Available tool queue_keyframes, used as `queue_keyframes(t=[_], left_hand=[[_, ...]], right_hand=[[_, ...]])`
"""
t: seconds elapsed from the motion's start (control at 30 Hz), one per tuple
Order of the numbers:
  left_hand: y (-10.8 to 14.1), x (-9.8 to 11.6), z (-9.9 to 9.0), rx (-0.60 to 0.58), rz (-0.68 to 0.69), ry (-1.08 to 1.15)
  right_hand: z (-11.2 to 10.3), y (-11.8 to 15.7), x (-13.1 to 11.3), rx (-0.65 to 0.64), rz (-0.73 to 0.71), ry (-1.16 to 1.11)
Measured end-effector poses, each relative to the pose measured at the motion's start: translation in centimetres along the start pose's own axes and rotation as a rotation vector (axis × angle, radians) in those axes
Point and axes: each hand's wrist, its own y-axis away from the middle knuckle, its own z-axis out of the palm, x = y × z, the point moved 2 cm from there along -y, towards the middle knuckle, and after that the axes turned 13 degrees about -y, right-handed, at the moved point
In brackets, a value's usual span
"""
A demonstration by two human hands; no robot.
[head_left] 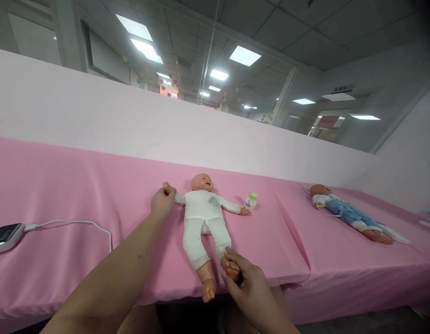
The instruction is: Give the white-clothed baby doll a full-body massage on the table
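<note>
A baby doll (203, 206) in a white cloth suit lies on its back on the pink-covered table, its head toward the wall. My left hand (162, 202) is closed round the doll's hand at the left of the view. Around the doll's foot at the right are the fingers of my right hand (248, 283), with the thumb below the toes. The doll's other foot hangs near the table's front edge, untouched. A small clear bottle with a green cap (250, 201) stands beside the doll's outstretched hand on the right.
A second doll (350, 213) in blue trousers lies on the pink cover (326, 250) at the right, with thin tubing near it. A white device (7, 237) with a cable is at the far left. A low white wall (131, 125) runs behind.
</note>
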Motion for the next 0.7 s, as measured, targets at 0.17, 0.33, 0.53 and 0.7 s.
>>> queue_keyframes(t=[0.17, 0.33, 0.53, 0.7], left_hand=[[2.2, 2.2, 0.5, -0.020, 0.231, -0.096], [3.4, 3.4, 1.6, -0.048, 0.495, -0.289], [3.4, 3.4, 2.4, -0.069, 0.631, -0.347], [3.5, 3.3, 2.4, -0.078, 0.648, -0.338]], right_hand=[[-0.1, -0.6, 0.0, -0.008, -0.027, -0.018], [-0.5, -2.9, -0.9, 0.050, -0.093, -0.079], [0.2, -7.9, -0.7, 0.130, -0.152, -0.082], [1.4, -11.0, 0.8, 0.115, -0.158, -0.017]])
